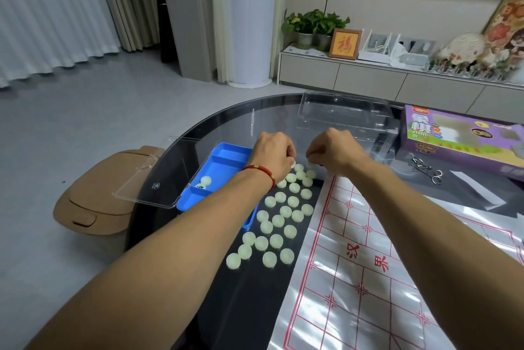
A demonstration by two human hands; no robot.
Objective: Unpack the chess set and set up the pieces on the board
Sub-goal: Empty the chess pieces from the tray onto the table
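Note:
Several pale green round chess pieces lie face down in a loose cluster on the dark glass table, left of the glossy paper board with red grid lines. My left hand pinches a piece at the cluster's far end. Close beside it, my right hand pinches another piece with curled fingers. A blue plastic tray sits under my left forearm and holds two pieces.
A clear lid hangs over the table's left edge; another clear cover lies at the back. The purple chess box stands at the right with a metal ring puzzle before it. A tan bin sits on the floor.

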